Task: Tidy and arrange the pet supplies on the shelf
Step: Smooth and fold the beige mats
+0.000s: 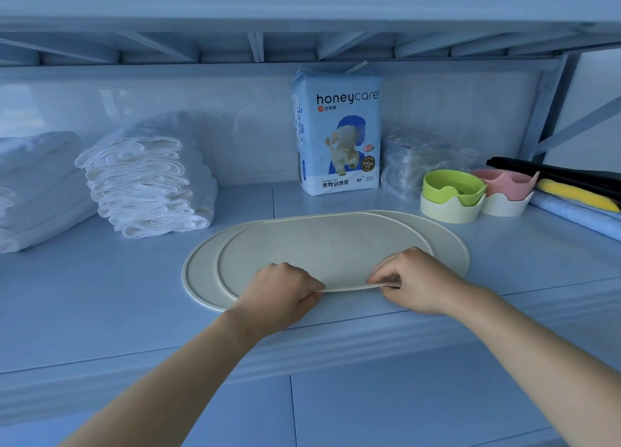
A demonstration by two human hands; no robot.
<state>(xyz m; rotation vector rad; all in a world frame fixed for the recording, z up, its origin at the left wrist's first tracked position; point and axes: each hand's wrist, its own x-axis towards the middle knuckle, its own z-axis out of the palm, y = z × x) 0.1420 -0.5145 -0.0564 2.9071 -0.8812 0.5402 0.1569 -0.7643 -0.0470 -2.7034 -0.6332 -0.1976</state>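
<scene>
Two cream oval feeding mats lie overlapped on the shelf, the upper mat (322,255) shifted right of the lower mat (201,278). My left hand (279,292) pinches the upper mat's near edge, lifting it slightly. My right hand (416,278) pinches the same edge further right. A blue honeycare pad pack (337,134) stands upright behind the mats. Stacks of white folded pads (148,178) sit at the left. A green bowl (452,188) and a pink bowl (504,184) rest in white bases at the right.
A crumpled clear plastic bag (413,164) lies beside the pad pack. Black tongs (554,174), a yellow item (578,194) and a blue cloth (571,215) sit at far right. Another white pad stack (33,184) is at far left. The shelf above (302,43) hangs low.
</scene>
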